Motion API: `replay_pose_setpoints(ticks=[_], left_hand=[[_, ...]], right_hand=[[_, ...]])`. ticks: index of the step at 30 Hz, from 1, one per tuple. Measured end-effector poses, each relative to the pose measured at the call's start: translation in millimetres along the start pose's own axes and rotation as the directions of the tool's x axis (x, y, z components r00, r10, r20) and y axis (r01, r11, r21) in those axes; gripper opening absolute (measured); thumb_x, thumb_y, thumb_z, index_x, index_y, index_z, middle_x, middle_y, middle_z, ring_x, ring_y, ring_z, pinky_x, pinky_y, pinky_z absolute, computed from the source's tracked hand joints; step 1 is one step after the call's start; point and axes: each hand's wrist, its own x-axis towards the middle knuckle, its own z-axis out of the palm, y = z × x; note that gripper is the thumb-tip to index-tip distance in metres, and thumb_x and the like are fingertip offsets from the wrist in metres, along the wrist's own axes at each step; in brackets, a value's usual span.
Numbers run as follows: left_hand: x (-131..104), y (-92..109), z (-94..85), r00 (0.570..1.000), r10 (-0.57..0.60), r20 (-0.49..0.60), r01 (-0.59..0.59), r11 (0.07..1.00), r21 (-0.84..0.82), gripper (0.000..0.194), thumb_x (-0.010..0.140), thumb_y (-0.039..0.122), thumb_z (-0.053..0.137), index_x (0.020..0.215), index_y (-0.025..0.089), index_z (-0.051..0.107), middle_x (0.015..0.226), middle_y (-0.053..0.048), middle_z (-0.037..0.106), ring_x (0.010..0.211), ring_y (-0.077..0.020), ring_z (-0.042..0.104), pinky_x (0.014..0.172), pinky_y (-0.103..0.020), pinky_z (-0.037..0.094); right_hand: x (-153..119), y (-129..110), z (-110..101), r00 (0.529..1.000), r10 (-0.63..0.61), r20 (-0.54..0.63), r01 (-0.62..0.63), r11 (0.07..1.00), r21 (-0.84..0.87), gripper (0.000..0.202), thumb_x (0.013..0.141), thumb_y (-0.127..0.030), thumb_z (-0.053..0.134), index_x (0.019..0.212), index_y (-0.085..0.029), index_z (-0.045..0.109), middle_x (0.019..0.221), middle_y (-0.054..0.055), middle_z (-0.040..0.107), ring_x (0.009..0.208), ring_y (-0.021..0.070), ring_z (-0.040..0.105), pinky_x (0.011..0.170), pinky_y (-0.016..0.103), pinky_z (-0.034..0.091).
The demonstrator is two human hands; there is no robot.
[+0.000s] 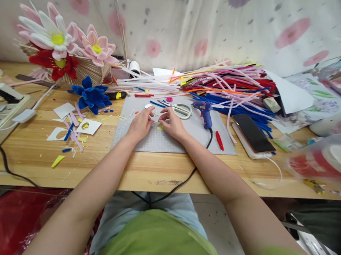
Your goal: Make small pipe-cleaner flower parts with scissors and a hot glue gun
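Observation:
Both hands meet over the grey cutting mat (pixel 181 143). My left hand (pixel 141 122) is closed with its fingertips pinched together. Opposite it, my right hand (pixel 172 123) is also curled into a pinch, thumb toward the left hand. Something thin and pale seems to lie between the fingertips, too small to make out. A small white disc (pixel 148 106) shows by the left fingers, and a bit of yellow material (pixel 161 128) lies under the hands. Just beyond the right hand are scissors (pixel 183 111) with pale handles. Further right, a blue glue gun (pixel 204 111) lies on the mat.
A red pen-like tool (pixel 219 140) lies on the mat's right side. Pipe cleaners (pixel 219 82) are heaped behind. Fuzzy flowers, among them a blue one (pixel 90 94), stand left above paper scraps (pixel 89 126). A phone (pixel 253 133) and a cup (pixel 324 162) are right. A black cord (pixel 195 169) crosses the table edge.

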Motion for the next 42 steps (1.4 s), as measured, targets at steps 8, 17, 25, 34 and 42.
replay_pose_setpoints(ticks=[8, 17, 25, 34, 42], left_hand=[[-2, 0, -5.8, 0.999, -0.030, 0.017, 0.030, 0.999, 0.014, 0.053, 0.078, 0.009, 0.050, 0.128, 0.021, 0.038, 0.104, -0.005, 0.058, 0.080, -0.0128, 0.057, 0.086, -0.032, 0.044], [1, -14, -20.7, 0.988, -0.149, 0.033, 0.141, 0.975, 0.171, 0.051, 0.075, 0.007, 0.050, 0.124, 0.021, 0.049, 0.103, -0.006, 0.064, 0.091, -0.0195, 0.059, 0.088, -0.036, 0.043], [0, -24, -28.9, 0.963, -0.236, -0.130, 0.254, 0.956, 0.149, 0.039, 0.080, 0.021, 0.053, 0.119, 0.021, 0.057, 0.093, -0.005, 0.070, 0.098, -0.0226, 0.058, 0.092, -0.039, 0.039], [2, -27, -25.6, 0.939, -0.286, -0.189, 0.312, 0.942, 0.124, 0.036, 0.088, 0.029, 0.041, 0.116, 0.016, 0.059, 0.084, -0.008, 0.070, 0.097, -0.0238, 0.058, 0.093, -0.041, 0.037], [0, -25, -27.7, 0.951, -0.263, -0.160, 0.285, 0.949, 0.132, 0.046, 0.077, 0.016, 0.053, 0.122, 0.020, 0.054, 0.092, -0.006, 0.069, 0.102, -0.0242, 0.055, 0.097, -0.043, 0.034]], right_hand=[[0, 7, -3, 0.998, 0.023, -0.053, -0.022, 1.000, 0.020, 0.027, 0.072, -0.020, 0.050, 0.096, -0.023, 0.040, 0.080, -0.001, 0.062, 0.076, 0.0141, 0.058, 0.080, 0.033, 0.043], [-3, 5, -8, 0.983, 0.041, -0.178, -0.018, 0.991, 0.131, 0.029, 0.074, -0.025, 0.051, 0.098, -0.023, 0.036, 0.082, 0.000, 0.060, 0.081, 0.0136, 0.058, 0.083, 0.034, 0.043], [1, 15, -12, 0.951, 0.168, -0.258, -0.106, 0.966, 0.236, 0.032, 0.071, -0.024, 0.054, 0.096, -0.023, 0.034, 0.079, -0.001, 0.060, 0.077, 0.0138, 0.058, 0.081, 0.034, 0.044], [0, 16, -11, 0.966, 0.155, -0.207, -0.123, 0.979, 0.162, 0.033, 0.072, -0.026, 0.053, 0.098, -0.024, 0.034, 0.079, -0.002, 0.059, 0.076, 0.0129, 0.057, 0.079, 0.033, 0.043], [1, 18, -10, 0.966, 0.155, -0.207, -0.120, 0.978, 0.171, 0.033, 0.071, -0.026, 0.053, 0.098, -0.024, 0.034, 0.078, -0.003, 0.058, 0.073, 0.0122, 0.055, 0.077, 0.033, 0.044]])
